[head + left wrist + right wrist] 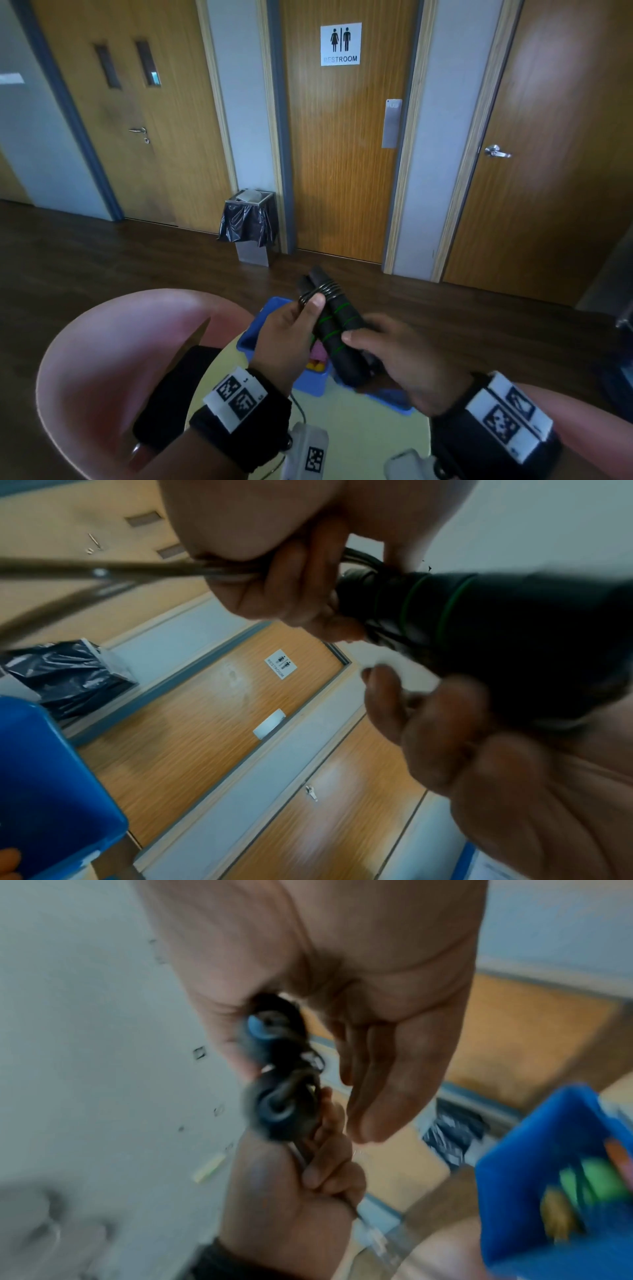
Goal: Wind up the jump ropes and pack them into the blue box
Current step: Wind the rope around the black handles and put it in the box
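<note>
The black jump rope handles, banded in green, are being held side by side above the blue box, which is largely hidden behind both hands. The cord coiled round their far ends is being pinched by the left hand. The near ends are being gripped by the right hand, fingers curled. The box contents are blurred in the right wrist view.

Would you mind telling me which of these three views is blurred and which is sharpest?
Head view: sharpest, with the jump rope handles crisp and wide-angle bending of the door frames. Left wrist view: doors streaked, handles soft. Right wrist view: most blurred, the blue box and its contents smeared.
</note>
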A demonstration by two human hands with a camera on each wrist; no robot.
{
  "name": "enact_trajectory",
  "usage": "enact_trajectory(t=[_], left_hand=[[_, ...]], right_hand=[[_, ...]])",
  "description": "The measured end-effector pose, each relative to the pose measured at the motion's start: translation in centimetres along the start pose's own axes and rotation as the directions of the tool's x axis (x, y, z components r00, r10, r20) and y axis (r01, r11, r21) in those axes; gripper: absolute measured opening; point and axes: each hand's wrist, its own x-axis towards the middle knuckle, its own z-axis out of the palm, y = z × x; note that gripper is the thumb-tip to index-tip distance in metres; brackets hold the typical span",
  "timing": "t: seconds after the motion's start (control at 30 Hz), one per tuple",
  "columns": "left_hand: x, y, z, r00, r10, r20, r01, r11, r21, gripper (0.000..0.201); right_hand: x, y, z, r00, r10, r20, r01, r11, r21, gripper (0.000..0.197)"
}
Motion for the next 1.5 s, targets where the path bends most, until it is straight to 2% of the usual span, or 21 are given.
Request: enact_trajectory(t=[0.03, 0.07, 0.13, 0.17, 0.2, 0.23, 0.3, 0.4, 0.53, 0.63, 0.77, 0.87, 0.93, 1.0, 1.07, 1.13, 1.2, 1.3, 1.37, 1.43, 1.5], left_hand=[[0.1, -0.2, -0.1, 0.999, 0.008, -0.042, -0.005, 0.997, 0.074, 0.035], [0.2, -0.3, 0.0, 0.997, 0.022, -0.068, -0.012, 0.99, 0.141, 0.034], [0.2, -0.3, 0.2, 0.996, 0.036, -0.086, -0.017, 0.977, 0.214, 0.033], [0.2, -0.3, 0.4, 0.995, 0.035, -0.088, -0.014, 0.973, 0.23, 0.033], [0.1, -0.2, 0.4, 0.995, 0.034, -0.09, -0.011, 0.969, 0.246, 0.034], [0.1, -0.1, 0.2, 0.995, 0.046, -0.089, -0.021, 0.965, 0.26, 0.037], [0.2, 0.1, -0.4, 0.993, 0.088, -0.078, -0.062, 0.955, 0.291, 0.045], [0.8, -0.1, -2.6, 0.993, 0.112, 0.024, -0.114, 0.946, 0.303, 0.046], [2.0, -1.5, -6.3, 0.982, 0.116, 0.15, -0.155, 0.945, 0.287, 0.048], [2.6, -1.7, -8.5, 0.973, 0.125, 0.194, -0.177, 0.945, 0.277, 0.048], [3.7, -2.2, -11.5, 0.975, 0.122, 0.186, -0.161, 0.964, 0.212, 0.041], [4.4, -2.3, -13.0, 0.99, 0.095, 0.102, -0.108, 0.986, 0.128, 0.042], [4.9, -2.3, -13.8, 0.998, 0.046, 0.036, -0.048, 0.998, 0.05, 0.046], [5.2, -1.9, -14.5, 0.999, -0.016, 0.031, 0.019, 0.996, -0.087, 0.046], [5.6, -1.5, -15.2, 0.993, -0.059, 0.098, 0.08, 0.971, -0.226, 0.039], [5.8, -1.1, -16.0, 0.986, -0.048, 0.158, 0.087, 0.964, -0.251, 0.042], [6.0, -0.9, -17.0, 0.978, -0.006, 0.206, 0.057, 0.969, -0.242, 0.057], [6.3, -0.1, -18.2, 0.963, 0.045, 0.264, 0.018, 0.973, -0.23, 0.048], [6.7, 0.3, -18.7, 0.962, 0.023, 0.272, 0.044, 0.971, -0.236, 0.049], [7.5, -0.2, -19.3, 0.971, 0.031, 0.238, 0.009, 0.986, -0.165, 0.05], [7.8, -0.5, -19.8, 0.974, 0.016, 0.228, 0.013, 0.992, -0.129, 0.047]], right_hand=[[0.1, 0.1, 0.3, 0.988, -0.111, -0.108, 0.09, 0.979, -0.182, 0.036], [0.2, 0.1, 0.7, 0.965, -0.226, -0.134, 0.161, 0.913, -0.374, 0.045], [0.6, 0.4, 1.6, 0.938, -0.337, -0.078, 0.169, 0.644, -0.746, 0.061], [1.0, 0.6, 1.9, 0.93, -0.359, -0.082, 0.118, 0.501, -0.857, 0.064], [1.4, 0.6, 2.1, 0.916, -0.388, -0.102, 0.077, 0.418, -0.905, 0.062], [1.8, 0.7, 2.3, 0.899, -0.422, -0.118, 0.069, 0.402, -0.913, 0.056], [2.6, 0.8, 2.5, 0.893, -0.427, -0.145, 0.095, 0.492, -0.865, 0.047], [3.6, 1.0, 3.1, 0.937, -0.303, -0.174, 0.104, 0.716, -0.69, 0.041], [4.9, 0.5, 4.3, 0.967, -0.188, -0.171, 0.061, 0.825, -0.562, 0.045], [5.8, -0.1, 5.7, 0.978, -0.136, -0.158, 0.04, 0.866, -0.498, 0.05], [7.3, -0.9, 8.3, 0.987, -0.075, -0.142, 0.021, 0.937, -0.348, 0.05], [8.0, -1.9, 10.5, 0.998, -0.018, -0.067, 0.006, 0.984, -0.178, 0.049], [8.3, -2.6, 12.1, 1.0, 0.031, 0.006, -0.031, 0.999, -0.028, 0.039], [8.5, -3.2, 13.6, 0.995, 0.061, 0.077, -0.071, 0.989, 0.13, 0.039], [8.8, -3.5, 14.9, 0.987, 0.048, 0.153, -0.084, 0.967, 0.242, 0.044], [9.1, -3.5, 16.0, 0.963, 0.019, 0.27, -0.113, 0.933, 0.341, 0.047], [9.3, -3.6, 17.0, 0.923, -0.007, 0.385, -0.167, 0.894, 0.417, 0.048], [9.6, -3.7, 17.7, 0.881, -0.02, 0.472, -0.205, 0.884, 0.421, 0.052], [9.6, -4.4, 17.9, 0.897, 0.066, 0.438, -0.208, 0.935, 0.286, 0.05], [9.4, -5.1, 18.0, 0.957, 0.141, 0.253, -0.169, 0.981, 0.096, 0.045], [9.5, -5.2, 18.6, 0.995, 0.089, 0.041, -0.086, 0.995, -0.057, 0.036]])
